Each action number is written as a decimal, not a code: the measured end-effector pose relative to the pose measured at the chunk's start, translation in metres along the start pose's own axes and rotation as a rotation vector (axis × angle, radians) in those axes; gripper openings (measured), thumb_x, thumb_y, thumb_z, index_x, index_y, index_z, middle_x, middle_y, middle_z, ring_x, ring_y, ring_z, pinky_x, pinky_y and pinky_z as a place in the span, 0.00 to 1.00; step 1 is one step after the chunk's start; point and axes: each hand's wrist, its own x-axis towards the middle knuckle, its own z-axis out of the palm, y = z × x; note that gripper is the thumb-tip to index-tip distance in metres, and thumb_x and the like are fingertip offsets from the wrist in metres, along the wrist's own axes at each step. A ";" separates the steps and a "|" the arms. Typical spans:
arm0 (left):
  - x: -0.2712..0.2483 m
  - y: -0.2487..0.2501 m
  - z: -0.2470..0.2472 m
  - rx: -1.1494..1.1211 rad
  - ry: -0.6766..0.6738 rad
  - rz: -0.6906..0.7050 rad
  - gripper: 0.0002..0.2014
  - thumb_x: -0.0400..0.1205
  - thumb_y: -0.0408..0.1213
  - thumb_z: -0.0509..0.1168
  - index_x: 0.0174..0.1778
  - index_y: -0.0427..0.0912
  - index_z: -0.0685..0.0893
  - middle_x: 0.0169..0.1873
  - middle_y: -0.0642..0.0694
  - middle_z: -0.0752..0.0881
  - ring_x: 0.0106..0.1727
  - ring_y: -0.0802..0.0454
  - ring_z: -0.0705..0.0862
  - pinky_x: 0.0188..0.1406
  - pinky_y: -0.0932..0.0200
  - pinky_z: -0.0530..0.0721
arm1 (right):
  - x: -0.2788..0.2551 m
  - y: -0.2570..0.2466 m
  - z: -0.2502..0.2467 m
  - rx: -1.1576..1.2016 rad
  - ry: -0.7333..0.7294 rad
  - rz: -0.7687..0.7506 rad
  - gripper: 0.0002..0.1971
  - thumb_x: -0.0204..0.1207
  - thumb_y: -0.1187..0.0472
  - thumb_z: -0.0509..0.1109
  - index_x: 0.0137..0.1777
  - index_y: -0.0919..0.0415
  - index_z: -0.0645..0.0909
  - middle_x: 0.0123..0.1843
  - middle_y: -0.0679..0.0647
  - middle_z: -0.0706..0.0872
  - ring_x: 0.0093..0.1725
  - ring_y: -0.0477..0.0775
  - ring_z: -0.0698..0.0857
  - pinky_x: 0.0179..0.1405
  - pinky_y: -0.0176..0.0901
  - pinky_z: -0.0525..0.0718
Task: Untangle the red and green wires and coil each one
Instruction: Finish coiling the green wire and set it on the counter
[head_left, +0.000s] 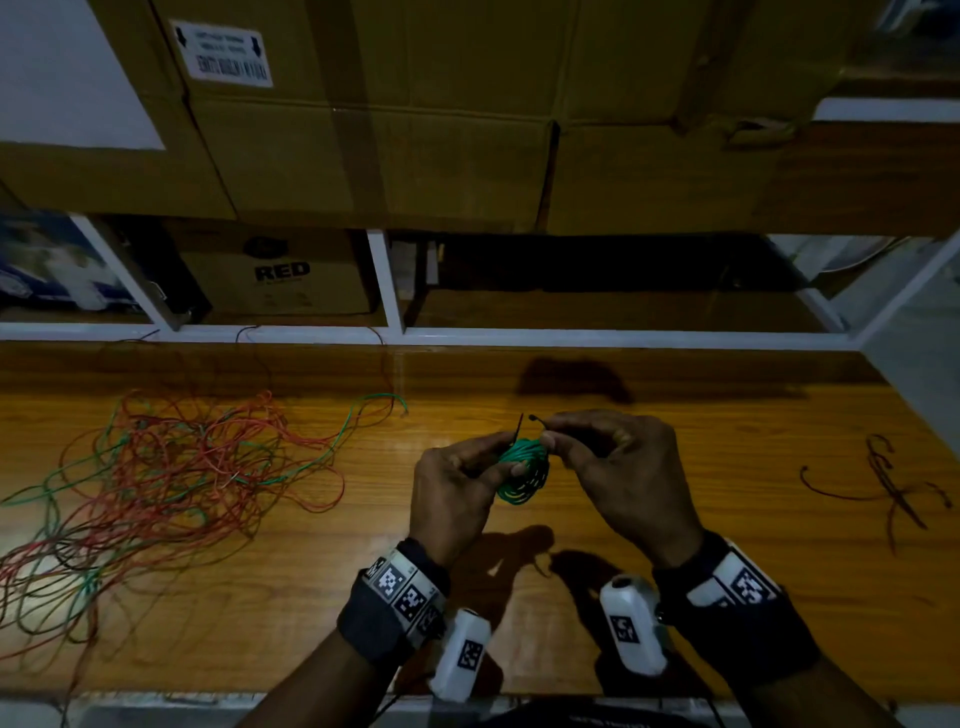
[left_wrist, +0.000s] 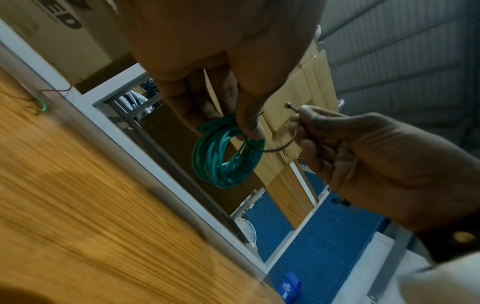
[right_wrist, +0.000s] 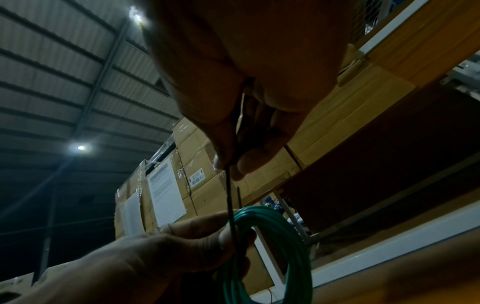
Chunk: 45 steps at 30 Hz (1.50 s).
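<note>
From the head camera, the left hand (head_left: 457, 488) held one green coil (head_left: 522, 470) in a pinching grip above the bench (head_left: 675, 441), and the right hand (head_left: 618, 467), just right of it, pinched one thin dark tie (head_left: 540, 423) that touched the coil's top. One red-and-green tangle (head_left: 171, 467) lay well apart to the left of both grips.

At the left wrist, the coil (left_wrist: 226, 156) hung below the left fingertips (left_wrist: 249, 125), its ring nearly upright; the tie (left_wrist: 283, 147) ran rightward to the right hand (left_wrist: 363, 156).

At the right wrist, the tie (right_wrist: 230, 197) dropped straight from the right fingertips (right_wrist: 249, 162) onto the coil (right_wrist: 280, 246), which the left hand (right_wrist: 155, 257) gripped. I judged wrapping came next.
</note>
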 end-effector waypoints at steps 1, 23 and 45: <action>-0.001 0.001 0.000 0.001 -0.008 -0.007 0.18 0.74 0.28 0.81 0.55 0.53 0.92 0.54 0.48 0.94 0.58 0.55 0.92 0.58 0.46 0.92 | 0.002 0.000 0.001 -0.015 0.003 0.008 0.07 0.75 0.60 0.83 0.52 0.53 0.94 0.49 0.43 0.94 0.48 0.37 0.92 0.47 0.46 0.93; -0.006 0.004 -0.001 0.257 -0.057 0.077 0.15 0.77 0.34 0.80 0.60 0.49 0.93 0.56 0.52 0.93 0.57 0.59 0.91 0.55 0.49 0.93 | -0.004 -0.006 -0.003 -0.227 -0.053 0.020 0.07 0.76 0.61 0.81 0.53 0.54 0.94 0.51 0.47 0.94 0.48 0.41 0.90 0.45 0.37 0.91; -0.010 0.018 -0.001 0.384 -0.090 0.083 0.15 0.78 0.36 0.79 0.61 0.50 0.93 0.55 0.51 0.94 0.55 0.60 0.91 0.54 0.51 0.93 | -0.008 -0.003 -0.004 -0.236 -0.024 0.030 0.07 0.76 0.59 0.82 0.53 0.53 0.94 0.50 0.45 0.94 0.46 0.30 0.86 0.42 0.18 0.81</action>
